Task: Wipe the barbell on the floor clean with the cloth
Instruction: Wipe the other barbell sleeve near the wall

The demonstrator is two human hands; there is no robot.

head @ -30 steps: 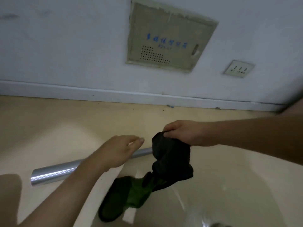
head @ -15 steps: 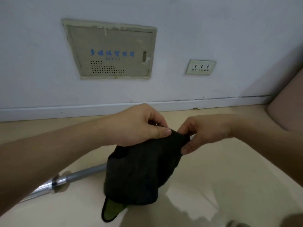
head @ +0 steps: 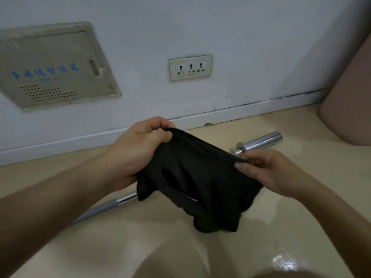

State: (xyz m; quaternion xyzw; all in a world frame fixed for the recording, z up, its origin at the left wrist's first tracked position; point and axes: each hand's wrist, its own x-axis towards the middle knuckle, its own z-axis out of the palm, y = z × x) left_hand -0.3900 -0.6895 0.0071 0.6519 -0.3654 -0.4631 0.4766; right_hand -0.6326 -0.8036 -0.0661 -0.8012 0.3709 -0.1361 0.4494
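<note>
my left hand (head: pixel 138 151) pinches one upper edge of the black cloth (head: pixel 198 183), fingers curled shut on the fabric; my right hand (head: pixel 267 171) nips the opposite edge between thumb and fingertips, so the cloth hangs stretched between both and sags in folds above the floor (head: pixel 281 227). the barbell (head: pixel 259 142) lies on the floor beyond and below the cloth, running diagonally from lower left to upper right, its chrome sleeve and collar showing past my right hand, a grey stretch of shaft emerging under my left forearm. the cloth is not seen touching the bar. judged from this, wiping has not begun: the cloth is only being spread or readied, and the whole length of the bar remains to be cleaned. hidden: the middle of the bar behind the cloth, and its left end, cut off by my arm. behind stand a wall panel (head: pixel 54 67) with blurred blue lettering, a socket plate (head: pixel 190 67) and a pinkish object (head: pixel 349 101) at right, partly out of frame
</note>
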